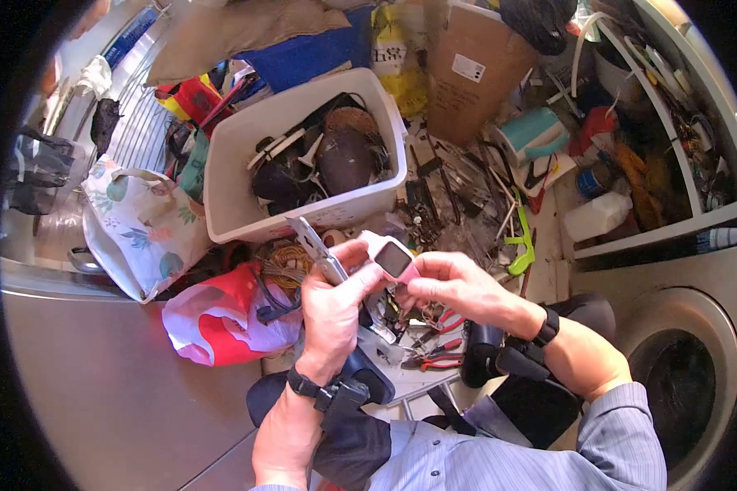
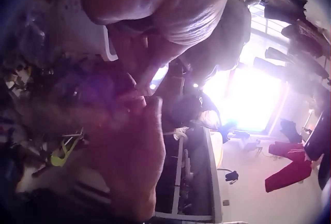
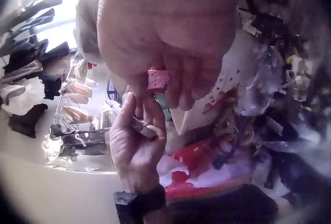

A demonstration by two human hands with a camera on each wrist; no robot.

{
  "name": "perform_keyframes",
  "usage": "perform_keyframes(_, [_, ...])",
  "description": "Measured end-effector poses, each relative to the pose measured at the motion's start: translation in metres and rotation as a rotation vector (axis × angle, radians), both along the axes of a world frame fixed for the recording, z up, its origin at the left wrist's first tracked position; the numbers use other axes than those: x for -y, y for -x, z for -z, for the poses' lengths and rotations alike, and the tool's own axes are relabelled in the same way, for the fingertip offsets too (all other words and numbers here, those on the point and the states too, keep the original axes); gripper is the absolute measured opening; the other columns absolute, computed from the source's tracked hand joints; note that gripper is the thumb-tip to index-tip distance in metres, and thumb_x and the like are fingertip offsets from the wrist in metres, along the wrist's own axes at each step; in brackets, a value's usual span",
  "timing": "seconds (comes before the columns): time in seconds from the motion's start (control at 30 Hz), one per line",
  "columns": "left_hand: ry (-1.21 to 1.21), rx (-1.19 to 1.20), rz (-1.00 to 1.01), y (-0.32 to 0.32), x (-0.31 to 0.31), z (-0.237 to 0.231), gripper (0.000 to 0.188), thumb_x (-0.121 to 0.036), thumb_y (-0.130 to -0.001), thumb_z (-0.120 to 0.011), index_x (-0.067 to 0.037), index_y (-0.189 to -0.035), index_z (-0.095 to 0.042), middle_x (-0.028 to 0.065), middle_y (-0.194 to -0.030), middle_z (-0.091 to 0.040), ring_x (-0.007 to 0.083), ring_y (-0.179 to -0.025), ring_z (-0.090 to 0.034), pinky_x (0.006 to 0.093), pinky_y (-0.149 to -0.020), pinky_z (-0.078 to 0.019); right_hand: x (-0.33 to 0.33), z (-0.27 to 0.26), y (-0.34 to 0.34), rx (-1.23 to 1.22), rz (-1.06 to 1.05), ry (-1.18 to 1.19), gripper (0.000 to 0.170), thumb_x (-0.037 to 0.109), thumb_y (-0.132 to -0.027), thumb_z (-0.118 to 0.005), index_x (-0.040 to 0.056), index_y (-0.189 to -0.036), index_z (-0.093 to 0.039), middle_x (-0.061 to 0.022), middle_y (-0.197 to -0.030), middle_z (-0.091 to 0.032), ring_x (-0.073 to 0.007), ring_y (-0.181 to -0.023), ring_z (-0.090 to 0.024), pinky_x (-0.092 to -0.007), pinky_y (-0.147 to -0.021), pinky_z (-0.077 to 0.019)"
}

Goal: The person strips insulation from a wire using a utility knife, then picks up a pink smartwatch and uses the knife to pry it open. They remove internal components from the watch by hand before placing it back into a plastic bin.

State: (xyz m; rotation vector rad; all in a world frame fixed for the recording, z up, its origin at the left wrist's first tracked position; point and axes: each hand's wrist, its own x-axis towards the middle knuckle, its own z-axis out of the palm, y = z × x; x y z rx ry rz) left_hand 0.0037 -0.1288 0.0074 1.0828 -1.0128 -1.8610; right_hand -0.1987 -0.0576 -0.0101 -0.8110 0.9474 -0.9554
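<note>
A small smartwatch (image 1: 394, 259) with a dark square screen and a pink strap is held up between both hands, screen toward the head camera. My left hand (image 1: 333, 311) pinches its left side between thumb and fingers. The same hand also grips a long silver-grey metal piece (image 1: 319, 250), which sticks up past the index finger. My right hand (image 1: 467, 288) pinches the strap at the right side with thumb and fingers. In the right wrist view a piece of the pink strap (image 3: 158, 80) shows below the right fingers, close to the left fingertips.
Beneath the hands lie red-handled pliers (image 1: 438, 360) and scattered small parts. A white bin (image 1: 303, 213) of odds and ends stands ahead. Left are a red-and-white plastic bag (image 1: 221, 315) and a patterned bag (image 1: 143, 229). A green tool (image 1: 522, 245) and a washing machine (image 1: 671, 352) are right.
</note>
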Motion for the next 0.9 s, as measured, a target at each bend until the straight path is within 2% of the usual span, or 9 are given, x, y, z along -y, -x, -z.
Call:
perform_keyframes(0.07, [0.057,0.030,0.040,0.001,-0.005,-0.004,0.036,-0.001,-0.090,-0.075,0.002,-0.125,-0.067,0.0102,-0.118,-0.072,0.0179,-0.105,-0.069,0.0332,-0.094,-0.0566,-0.001,0.007,0.000,-0.082,0.000,0.045,0.037,0.030,-0.100,-0.070,-0.0001,-0.121,-0.064,-0.0018,-0.108,-0.068,-0.0090,-0.103,-0.059,-0.0285,-0.093,-0.0490])
perform_keyframes(0.13, [0.059,0.059,0.085,0.000,-0.012,0.006,0.036,0.000,-0.088,-0.075,0.002,-0.123,-0.066,0.0106,-0.113,-0.074,0.0200,-0.099,-0.071,0.0342,-0.089,-0.0583,-0.005,0.012,-0.003,-0.123,0.085,0.031,0.039,0.031,-0.098,-0.071,-0.0001,-0.119,-0.064,0.0003,-0.105,-0.066,-0.0088,-0.097,-0.058,-0.0284,-0.088,-0.0496])
perform_keyframes(0.2, [0.070,0.085,0.211,0.001,-0.018,0.008,0.039,0.000,-0.088,-0.075,0.004,-0.126,-0.066,0.0115,-0.114,-0.073,0.0192,-0.105,-0.070,0.0329,-0.094,-0.0564,-0.007,0.007,0.002,-0.516,0.071,0.094,0.034,0.035,-0.099,-0.069,0.0010,-0.102,-0.065,0.0003,-0.086,-0.062,-0.0084,-0.079,-0.053,-0.0289,-0.068,-0.0469])
perform_keyframes(0.27, [-0.022,0.081,0.171,0.004,-0.029,0.013,0.038,-0.002,-0.090,-0.075,0.005,-0.126,-0.066,0.0118,-0.116,-0.073,0.0185,-0.107,-0.069,0.0326,-0.094,-0.0558,-0.010,0.011,-0.002,-0.467,0.096,-0.025,0.034,0.035,-0.100,-0.067,0.0007,-0.097,-0.065,0.0000,-0.080,-0.061,-0.0087,-0.075,-0.052,-0.0291,-0.064,-0.0458])
perform_keyframes(0.4, [-0.047,0.101,0.205,0.001,-0.022,0.016,0.032,-0.007,-0.092,-0.075,0.004,-0.122,-0.069,0.0100,-0.114,-0.073,0.0155,-0.101,-0.069,0.0307,-0.091,-0.0557,-0.009,0.023,-0.002,-0.429,0.074,0.003,0.040,0.039,-0.106,-0.058,0.0010,-0.098,-0.065,0.0010,-0.078,-0.060,-0.0089,-0.073,-0.052,-0.0301,-0.063,-0.0455])
perform_keyframes(0.43, [-0.049,0.099,0.203,0.001,-0.021,0.017,0.032,-0.007,-0.092,-0.075,0.004,-0.122,-0.069,0.0100,-0.114,-0.073,0.0155,-0.101,-0.069,0.0307,-0.091,-0.0557,-0.007,0.018,-0.002,-0.420,0.032,-0.028,0.042,0.041,-0.108,-0.052,0.0017,-0.102,-0.065,0.0008,-0.081,-0.060,-0.0089,-0.075,-0.053,-0.0294,-0.064,-0.0467])
perform_keyframes(0.6, [-0.069,0.037,0.183,0.000,-0.012,0.015,0.028,-0.008,-0.092,-0.076,0.002,-0.117,-0.071,0.0073,-0.109,-0.074,0.0142,-0.098,-0.069,0.0302,-0.087,-0.0559,-0.001,0.022,0.001,-0.223,-0.050,-0.077,0.038,0.038,-0.110,-0.050,0.0028,-0.111,-0.063,-0.0004,-0.092,-0.064,-0.0086,-0.082,-0.056,-0.0277,-0.070,-0.0490])
perform_keyframes(0.77, [-0.101,0.002,0.110,-0.006,-0.007,0.038,0.029,-0.005,-0.090,-0.077,0.000,-0.118,-0.069,0.0091,-0.105,-0.075,0.0155,-0.090,-0.070,0.0296,-0.079,-0.0553,0.006,0.021,-0.001,-0.095,-0.113,-0.088,0.025,0.024,-0.102,-0.057,0.0016,-0.112,-0.063,0.0001,-0.098,-0.064,-0.0087,-0.088,-0.056,-0.0269,-0.079,-0.0482])
perform_keyframes(0.9, [-0.137,-0.005,0.126,-0.008,-0.006,0.032,0.025,-0.006,-0.092,-0.076,0.001,-0.115,-0.071,0.0066,-0.104,-0.074,0.0133,-0.093,-0.069,0.0278,-0.084,-0.0550,0.003,0.021,-0.005,-0.067,-0.036,-0.101,0.025,0.016,-0.099,-0.066,0.0008,-0.118,-0.063,0.0001,-0.099,-0.064,-0.0100,-0.092,-0.056,-0.0288,-0.084,-0.0486])
